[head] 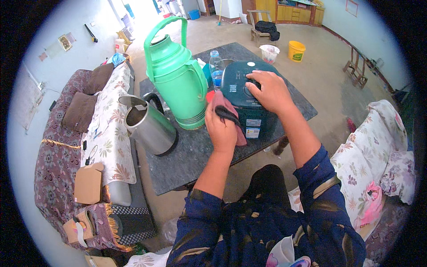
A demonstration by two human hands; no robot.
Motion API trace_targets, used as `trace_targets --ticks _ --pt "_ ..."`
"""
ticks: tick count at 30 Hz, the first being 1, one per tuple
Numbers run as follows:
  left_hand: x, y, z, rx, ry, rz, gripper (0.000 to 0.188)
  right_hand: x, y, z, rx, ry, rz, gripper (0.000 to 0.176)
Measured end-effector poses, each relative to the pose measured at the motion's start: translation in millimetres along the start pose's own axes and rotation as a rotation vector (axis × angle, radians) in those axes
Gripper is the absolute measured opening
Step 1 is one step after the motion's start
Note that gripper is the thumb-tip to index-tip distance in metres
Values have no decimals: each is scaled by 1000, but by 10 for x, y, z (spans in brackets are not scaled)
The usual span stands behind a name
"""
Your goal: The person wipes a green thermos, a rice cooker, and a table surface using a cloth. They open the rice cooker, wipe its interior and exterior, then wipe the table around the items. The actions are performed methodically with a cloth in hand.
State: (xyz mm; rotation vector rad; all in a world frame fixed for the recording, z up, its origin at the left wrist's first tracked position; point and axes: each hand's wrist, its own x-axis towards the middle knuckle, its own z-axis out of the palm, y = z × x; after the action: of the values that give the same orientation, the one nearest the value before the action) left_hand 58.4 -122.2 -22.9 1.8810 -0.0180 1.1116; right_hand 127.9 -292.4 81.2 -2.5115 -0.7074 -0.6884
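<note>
A dark green rice cooker (238,83) with a closed lid stands on the dark stone-look table (186,167). My left hand (221,128) holds a pink and black cloth (223,103) against the cooker's near left side. My right hand (268,88) rests on the lid with its fingers spread. Left of the cooker stands a green thermos flask (175,80) with its handle raised and no lid on. A steel kettle (151,128), open at the top, is nearer on the left. Behind my left hand is a plastic bottle (217,71) with a blue label.
A cloth-covered sofa (56,160) with brown cushions (80,113) runs along the left wall. Another covered seat (357,160) is at the right. Beyond the table are a white basket (269,53), a yellow bucket (296,51) and a wooden chair (258,33) bearing dark cloth.
</note>
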Motion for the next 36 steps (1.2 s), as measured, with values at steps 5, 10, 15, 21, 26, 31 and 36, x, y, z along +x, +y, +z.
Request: trace_targets --ticks 5,10,15,21,26,31,36 --pt "187 -263 71 -147 -57 -47 35 -6 -14 3 6 51 -14 39" --pt "-38 -474 11 -127 -254 -345 33 0 -17 -37 2 -18 2 38" --pt "-408 -239 -129 144 -282 -342 37 -1 2 -14 5 -25 16 39" --pt "-622 94 -283 301 -408 -282 51 4 -15 -10 14 36 1 40" --pt "-413 -207 -884 500 -325 69 46 -12 45 35 49 68 9 37" --pt "-531 -474 -1298 600 -335 -43 43 -107 206 -11 451 402 -68 31" --pt "-712 -560 -1297 517 -236 4 42 -657 -18 -156 177 544 -185 56"
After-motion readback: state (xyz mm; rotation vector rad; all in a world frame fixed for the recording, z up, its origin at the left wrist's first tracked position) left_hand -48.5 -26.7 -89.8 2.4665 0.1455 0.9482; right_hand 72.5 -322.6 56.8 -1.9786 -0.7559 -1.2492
